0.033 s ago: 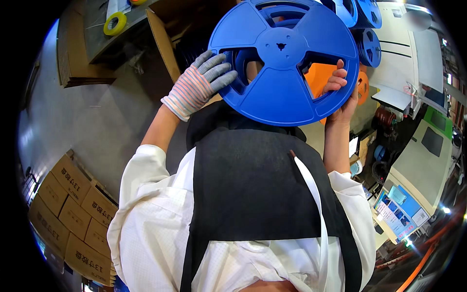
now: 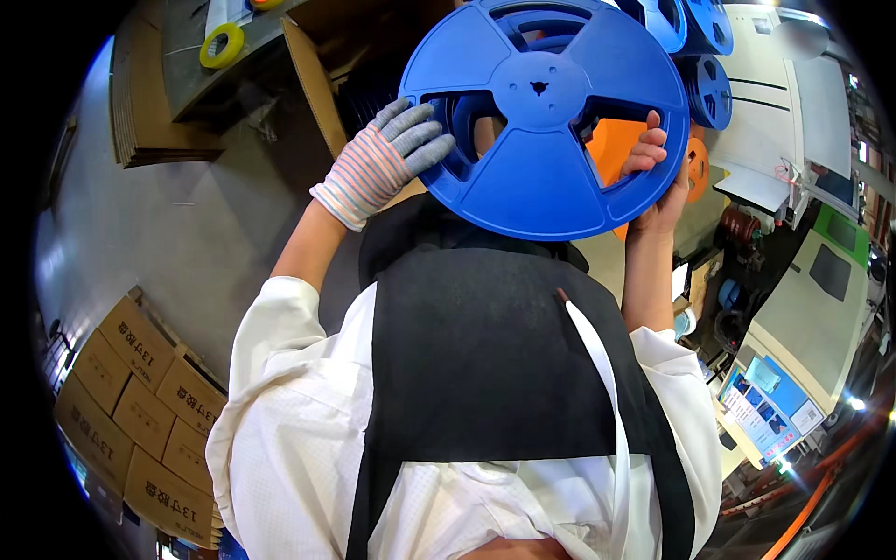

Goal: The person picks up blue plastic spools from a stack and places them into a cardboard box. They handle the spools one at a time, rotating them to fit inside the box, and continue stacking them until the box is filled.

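A large blue plastic reel [image 2: 546,182] with wedge-shaped windows is tilted up before my chest. My right hand [image 2: 647,149] is bare and grips the reel's right rim, its curled fingers showing through a window. On the left rim lies my left hand [image 2: 378,168], in a grey glove with pink stripes. Its fingers are stretched out and spread over the edge of the reel. Through the windows more blue plastic shows, and an orange surface [image 2: 611,140] appears behind the right window.
Other blue reels [image 2: 711,91] stand at the far right, near an orange disc [image 2: 696,168]. An open cardboard box [image 2: 313,84] lies beyond my left hand. Yellow tape [image 2: 221,46] sits on a table. Stacked cartons [image 2: 140,420] stand at the left, a pale machine [image 2: 807,308] at the right.
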A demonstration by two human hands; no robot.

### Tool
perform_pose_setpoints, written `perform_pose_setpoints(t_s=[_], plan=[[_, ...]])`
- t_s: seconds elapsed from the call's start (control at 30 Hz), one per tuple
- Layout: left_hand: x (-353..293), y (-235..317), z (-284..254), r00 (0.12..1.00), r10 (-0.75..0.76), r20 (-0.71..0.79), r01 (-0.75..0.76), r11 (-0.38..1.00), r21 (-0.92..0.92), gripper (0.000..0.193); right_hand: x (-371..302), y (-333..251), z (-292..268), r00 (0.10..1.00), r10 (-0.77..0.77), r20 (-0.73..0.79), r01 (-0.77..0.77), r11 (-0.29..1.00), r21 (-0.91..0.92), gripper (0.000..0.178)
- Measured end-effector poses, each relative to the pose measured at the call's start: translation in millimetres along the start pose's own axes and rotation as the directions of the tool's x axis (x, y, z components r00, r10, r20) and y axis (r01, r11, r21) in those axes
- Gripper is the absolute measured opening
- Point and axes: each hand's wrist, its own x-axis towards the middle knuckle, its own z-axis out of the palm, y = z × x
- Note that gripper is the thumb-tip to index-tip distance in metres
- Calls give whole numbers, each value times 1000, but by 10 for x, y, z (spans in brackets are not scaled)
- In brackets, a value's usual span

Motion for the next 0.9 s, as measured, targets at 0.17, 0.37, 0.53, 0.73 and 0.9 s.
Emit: perform_pose_setpoints(t_s=[0.17, 0.37, 0.53, 0.73, 0.9], plan=[[-129, -71, 40, 993, -104, -60, 85, 963, -256, 44, 222, 151, 356, 956, -154, -251, 47, 921, -388, 58], [-402, 237, -122, 579, -733, 357, 15, -429, -903, 25, 268, 16, 37, 942, -160, -295, -42, 816, -576, 52], [-661, 249, 14, 519, -746, 418, -179, -572, -800, 31, 92, -27, -150, 870, -288, -399, -106, 683, -723, 47], [-730, 208, -28, 498, -754, 429, -213, -586, -782, 34, 27, -14, -221, 831, -322, -454, -170, 629, -758, 44], [-712, 216, -55, 456, -765, 455, -221, -593, -775, 33, 87, 79, -163, 833, -393, -389, -134, 540, -831, 31]])
